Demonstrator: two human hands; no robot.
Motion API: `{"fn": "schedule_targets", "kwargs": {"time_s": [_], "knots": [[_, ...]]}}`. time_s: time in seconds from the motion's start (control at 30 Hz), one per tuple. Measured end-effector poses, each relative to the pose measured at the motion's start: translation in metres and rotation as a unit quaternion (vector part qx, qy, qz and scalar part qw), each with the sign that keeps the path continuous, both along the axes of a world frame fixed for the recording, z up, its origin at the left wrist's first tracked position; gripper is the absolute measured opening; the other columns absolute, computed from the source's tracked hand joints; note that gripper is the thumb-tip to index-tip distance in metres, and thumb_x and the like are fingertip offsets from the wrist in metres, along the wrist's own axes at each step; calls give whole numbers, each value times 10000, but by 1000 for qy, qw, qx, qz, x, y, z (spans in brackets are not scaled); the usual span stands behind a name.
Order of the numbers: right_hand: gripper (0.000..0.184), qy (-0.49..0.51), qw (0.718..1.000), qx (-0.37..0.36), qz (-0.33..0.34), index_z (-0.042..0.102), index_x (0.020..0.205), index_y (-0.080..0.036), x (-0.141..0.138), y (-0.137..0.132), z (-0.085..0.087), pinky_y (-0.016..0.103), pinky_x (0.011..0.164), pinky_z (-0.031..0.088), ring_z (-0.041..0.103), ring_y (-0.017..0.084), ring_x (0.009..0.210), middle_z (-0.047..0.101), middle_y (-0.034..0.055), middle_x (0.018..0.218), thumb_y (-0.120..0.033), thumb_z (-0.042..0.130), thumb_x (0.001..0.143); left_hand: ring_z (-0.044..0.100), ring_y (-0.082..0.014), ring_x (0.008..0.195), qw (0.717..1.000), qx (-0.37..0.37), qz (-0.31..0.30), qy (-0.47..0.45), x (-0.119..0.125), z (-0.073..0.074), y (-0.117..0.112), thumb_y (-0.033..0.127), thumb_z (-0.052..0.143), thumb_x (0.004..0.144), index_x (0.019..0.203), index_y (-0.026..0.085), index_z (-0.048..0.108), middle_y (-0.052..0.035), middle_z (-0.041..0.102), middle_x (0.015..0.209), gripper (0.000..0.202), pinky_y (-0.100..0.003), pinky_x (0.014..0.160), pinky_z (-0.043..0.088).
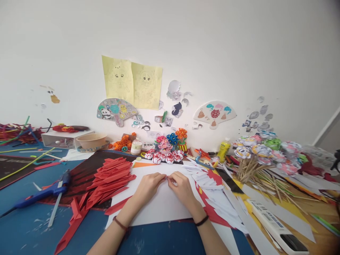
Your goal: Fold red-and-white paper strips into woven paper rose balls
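Observation:
Over a large white paper sheet (156, 209), my left hand (150, 186) and my right hand (182, 187) meet with their fingertips pinched together. Between them shows a tiny reddish-and-white thing (166, 177), mostly covered by the fingers and too small to name. Left of the sheet lies a pile of folded red paper strips (108, 180), some overlapping the sheet's edge. On the right is a pile of folded white paper strips (220, 198) with red ones among them. Just beyond my hands stand several red-and-white paper flower balls (164, 157).
A blue hot glue gun (53, 189) with its glue stick lies at the left. Paper flowers on sticks (255, 152), a yellow bottle (224, 150) and a white device with a display (276, 226) crowd the right. A beige bowl (91, 141) stands at the back left.

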State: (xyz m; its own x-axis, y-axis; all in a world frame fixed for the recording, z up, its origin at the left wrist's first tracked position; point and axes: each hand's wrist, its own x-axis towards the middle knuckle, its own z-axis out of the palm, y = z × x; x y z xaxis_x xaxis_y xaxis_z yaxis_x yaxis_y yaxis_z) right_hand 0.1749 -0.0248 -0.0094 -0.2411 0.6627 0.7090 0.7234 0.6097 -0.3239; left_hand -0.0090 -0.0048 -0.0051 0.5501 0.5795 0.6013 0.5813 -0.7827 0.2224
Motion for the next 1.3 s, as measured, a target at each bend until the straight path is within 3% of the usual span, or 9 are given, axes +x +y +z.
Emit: {"fn": "schedule_targets", "kwargs": {"time_s": [0.47, 0.73, 0.93, 1.1, 1.3], "knots": [[173, 6, 1000, -7, -2, 571, 719, -195, 0, -1, 2, 247, 633, 396, 547, 157, 679, 568, 0, 693, -69, 536, 832, 665, -177, 855, 1000, -8, -14, 3, 0, 3, -2, 199, 414, 959, 1135, 211, 614, -58, 697, 935, 267, -254, 758, 499], [168, -2, 999, -31, 8, 510, 682, -200, -1, -5, 1, 233, 590, 369, 512, 144, 632, 539, -18, 659, -56, 530, 765, 627, -174, 743, 994, 57, 92, -2, 15, -7, -11, 195, 473, 906, 913, 192, 618, -37, 665, 835, 145, -275, 676, 463], [193, -36, 998, -51, 14, 440, 630, -206, 0, -6, 5, 229, 572, 323, 474, 130, 609, 506, -34, 644, -35, 514, 684, 591, -170, 677, 989, 134, 46, 44, 8, -8, -5, 192, 472, 917, 826, 191, 644, -31, 651, 712, 194, -277, 611, 407], [185, -70, 994, -83, 24, 443, 615, -203, 3, -7, 9, 221, 576, 325, 488, 124, 597, 515, -38, 623, -35, 510, 651, 582, -179, 724, 987, 122, -2, 99, 2, 0, -5, 197, 507, 910, 805, 188, 650, -34, 654, 705, 178, -275, 619, 394], [202, -121, 988, -94, 31, 484, 580, -201, 3, -9, 9, 229, 552, 311, 504, 134, 574, 549, -32, 576, -4, 496, 624, 548, -163, 651, 979, 101, -52, 169, 2, 3, -4, 193, 464, 941, 755, 169, 634, -32, 630, 681, 254, -267, 584, 382]]}}
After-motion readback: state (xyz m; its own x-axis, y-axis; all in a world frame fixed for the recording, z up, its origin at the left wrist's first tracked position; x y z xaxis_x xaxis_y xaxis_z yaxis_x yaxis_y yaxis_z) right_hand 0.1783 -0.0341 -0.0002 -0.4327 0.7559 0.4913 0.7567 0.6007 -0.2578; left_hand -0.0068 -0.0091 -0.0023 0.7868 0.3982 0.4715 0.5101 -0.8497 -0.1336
